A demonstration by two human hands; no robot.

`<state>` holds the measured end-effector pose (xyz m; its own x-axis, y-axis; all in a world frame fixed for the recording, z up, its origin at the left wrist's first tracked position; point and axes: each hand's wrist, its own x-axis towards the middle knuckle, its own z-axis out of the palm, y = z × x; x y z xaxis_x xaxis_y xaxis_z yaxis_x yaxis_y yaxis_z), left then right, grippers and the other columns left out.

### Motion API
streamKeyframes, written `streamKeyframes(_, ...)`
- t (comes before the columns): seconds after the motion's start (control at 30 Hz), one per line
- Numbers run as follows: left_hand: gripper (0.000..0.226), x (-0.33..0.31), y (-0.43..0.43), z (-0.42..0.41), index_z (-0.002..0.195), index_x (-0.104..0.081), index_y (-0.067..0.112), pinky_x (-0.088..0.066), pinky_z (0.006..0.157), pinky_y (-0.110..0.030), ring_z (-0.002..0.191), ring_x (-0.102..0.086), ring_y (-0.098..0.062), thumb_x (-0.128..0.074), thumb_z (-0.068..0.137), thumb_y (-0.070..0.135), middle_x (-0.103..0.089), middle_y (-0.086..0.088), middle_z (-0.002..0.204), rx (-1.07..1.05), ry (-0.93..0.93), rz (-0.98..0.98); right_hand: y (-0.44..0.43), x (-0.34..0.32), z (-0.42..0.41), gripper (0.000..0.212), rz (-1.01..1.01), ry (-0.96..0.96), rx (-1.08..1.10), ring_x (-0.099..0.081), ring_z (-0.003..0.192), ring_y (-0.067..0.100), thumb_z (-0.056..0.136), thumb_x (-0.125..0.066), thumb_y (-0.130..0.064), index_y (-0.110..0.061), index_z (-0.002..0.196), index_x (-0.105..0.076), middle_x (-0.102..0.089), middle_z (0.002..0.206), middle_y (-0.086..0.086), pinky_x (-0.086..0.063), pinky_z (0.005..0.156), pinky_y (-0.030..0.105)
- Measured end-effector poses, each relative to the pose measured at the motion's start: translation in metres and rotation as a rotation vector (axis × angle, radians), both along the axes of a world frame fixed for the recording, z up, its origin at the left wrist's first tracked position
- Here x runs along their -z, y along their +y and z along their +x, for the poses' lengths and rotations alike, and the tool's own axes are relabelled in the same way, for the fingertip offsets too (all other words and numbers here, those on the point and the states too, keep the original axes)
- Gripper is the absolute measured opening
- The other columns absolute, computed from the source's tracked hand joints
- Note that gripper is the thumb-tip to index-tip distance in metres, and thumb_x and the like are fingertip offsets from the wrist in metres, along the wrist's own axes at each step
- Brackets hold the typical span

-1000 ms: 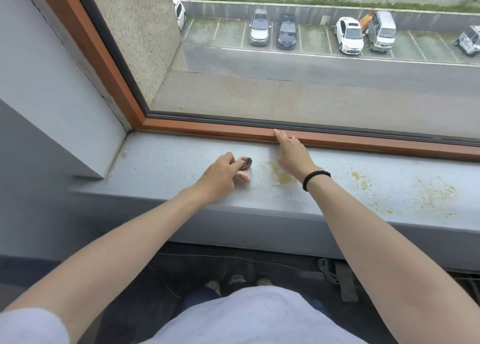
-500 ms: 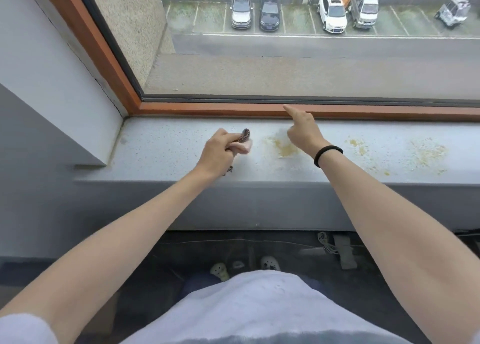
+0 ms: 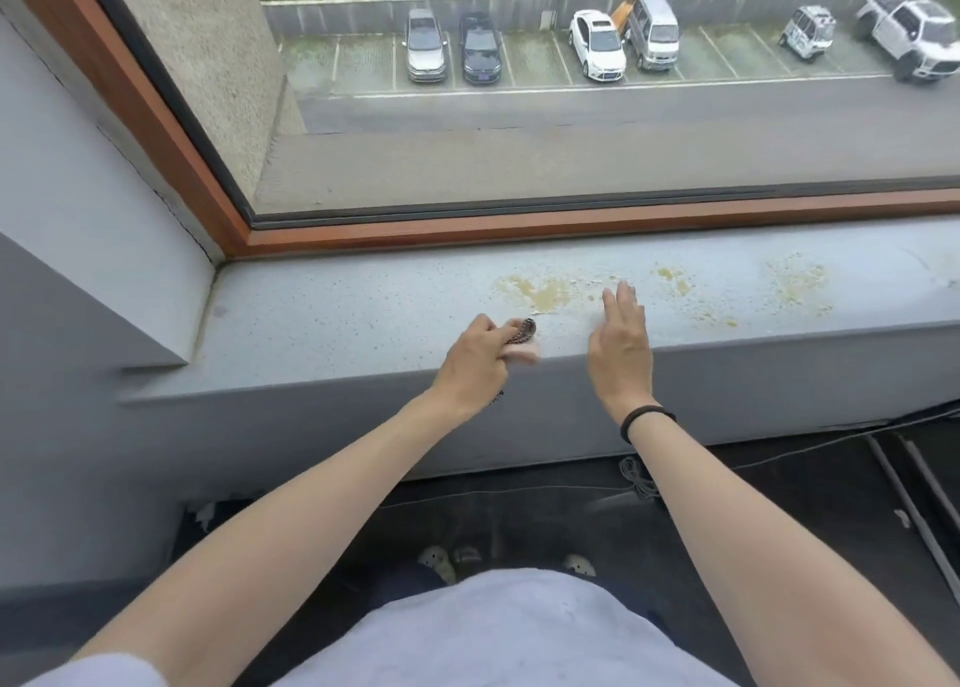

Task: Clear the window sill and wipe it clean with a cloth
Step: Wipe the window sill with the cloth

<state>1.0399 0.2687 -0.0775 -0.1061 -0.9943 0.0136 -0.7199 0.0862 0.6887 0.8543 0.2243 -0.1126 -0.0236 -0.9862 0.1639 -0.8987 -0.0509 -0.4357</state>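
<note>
Gripping a small bunched cloth [image 3: 523, 354], pinkish with a dark patterned fold and too blurred to say more, in the curled left hand [image 3: 475, 356]. Holding it on the long grey speckled window sill [image 3: 337, 312], just near-left of the big yellow dried stain [image 3: 540, 294]. Right hand [image 3: 621, 338] flat, fingers straight, empty, just right of that stain. Likely next: wiping away and rightward along the sill's length, through that stain, toward smaller yellow specks [image 3: 795, 281] farther right of it.

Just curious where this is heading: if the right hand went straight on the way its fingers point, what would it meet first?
Likely the pale crumbs lying just beyond the right hand on the window sill, then the wooden window frame; whether the hand hovers or touches is unclear.
</note>
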Motion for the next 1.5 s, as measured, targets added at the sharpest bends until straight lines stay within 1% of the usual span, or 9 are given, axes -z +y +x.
streamKeyframes(0.1,0.031,-0.018,-0.015,0.014,0.111,-0.069,0.015,-0.036,0.077,-0.005,0.080,-0.048,-0.012,-0.051,0.091,-0.001,-0.044,-0.003,0.093,-0.231,0.139,-0.146,0.007,0.001,-0.013,0.048,-0.020,0.038,-0.034,-0.008,0.146,0.023,0.098,-0.032,-0.006,0.000,0.146,-0.025,-0.015,0.156,0.016,-0.002,0.119,0.030)
streamKeyframes(0.23,0.040,-0.008,-0.032,0.048,0.110,-0.068,0.022,-0.043,0.088,-0.024,0.091,-0.052,-0.020,-0.039,0.093,0.000,-0.044,-0.001,0.100,-0.526,-0.024,-0.059,0.016,0.001,-0.041,0.045,-0.042,0.019,0.027,-0.020,0.142,0.028,0.098,-0.036,-0.007,0.001,0.142,-0.033,-0.027,0.151,0.018,-0.013,0.119,0.033)
streamKeyframes(0.33,0.043,0.013,-0.017,0.015,0.127,-0.054,0.015,-0.045,0.079,-0.031,0.094,-0.051,-0.026,-0.037,0.091,-0.002,-0.048,-0.009,0.103,-0.509,-0.211,-0.074,0.020,-0.002,-0.057,0.027,-0.148,0.004,0.140,-0.048,0.106,0.029,0.095,-0.046,-0.010,-0.002,0.118,-0.057,-0.056,0.112,0.015,-0.041,0.093,0.037)
streamKeyframes(0.53,0.037,0.013,-0.007,-0.082,0.126,-0.058,0.017,-0.042,0.070,-0.019,0.087,-0.051,-0.016,-0.044,0.095,0.002,-0.044,-0.001,0.093,-0.250,-0.004,-0.061,0.026,-0.011,-0.068,0.049,0.050,-0.139,0.198,-0.046,0.053,0.024,0.100,-0.036,-0.030,-0.011,0.054,-0.038,-0.044,0.049,0.002,-0.028,0.053,0.030)
streamKeyframes(0.67,0.032,-0.007,-0.010,-0.049,0.105,-0.071,0.019,-0.034,0.066,-0.016,0.084,-0.053,-0.019,-0.047,0.092,0.003,-0.057,-0.008,0.091,-0.323,0.125,-0.087,0.029,0.001,-0.058,0.064,0.219,-0.436,0.435,-0.059,0.065,0.027,0.096,-0.023,-0.045,-0.004,0.065,-0.062,-0.064,0.063,0.009,-0.050,0.065,0.037)
streamKeyframes(0.83,0.036,-0.002,-0.021,0.023,0.112,-0.065,0.022,-0.044,0.079,-0.032,0.094,-0.055,-0.026,-0.038,0.094,0.007,-0.060,-0.010,0.109,-0.631,-0.119,-0.027,0.021,-0.002,-0.050,0.060,0.355,-0.735,0.643,-0.053,0.085,0.028,0.100,-0.021,-0.042,0.000,0.085,-0.060,-0.062,0.091,0.015,-0.043,0.077,0.038)
streamKeyframes(1.07,0.046,0.007,-0.012,-0.030,0.134,-0.046,0.012,-0.045,0.072,-0.028,0.081,-0.051,-0.022,-0.038,0.092,-0.004,-0.049,-0.010,0.100,-0.138,-0.357,-0.065,0.012,0.001,-0.040,0.046,0.376,-1.054,0.766,-0.061,0.088,0.032,0.099,-0.033,-0.040,-0.003,0.086,-0.058,-0.063,0.085,0.013,-0.050,0.086,0.046)
streamKeyframes(1.2,0.035,-0.004,-0.049,0.024,0.124,-0.054,0.008,-0.042,0.075,-0.036,0.093,-0.052,-0.033,-0.040,0.092,0.003,-0.047,-0.016,0.101,-0.243,-0.536,0.008,0.010,0.000,-0.038,0.037,0.373,-1.151,0.791,-0.061,0.079,0.026,0.097,-0.045,-0.035,-0.008,0.074,-0.056,-0.061,0.070,0.007,-0.051,0.081,0.041)
streamKeyframes(1.5,0.038,0.002,-0.043,0.010,0.120,-0.061,0.007,-0.035,0.065,-0.026,0.076,-0.042,-0.021,-0.043,0.088,-0.005,-0.044,-0.012,0.092,0.071,-0.425,-0.029,0.000,-0.001,-0.028,0.023,0.409,-1.301,0.929,-0.060,0.084,0.024,0.099,-0.043,-0.032,-0.009,0.096,-0.047,-0.055,0.072,0.000,-0.040,0.074,0.032)
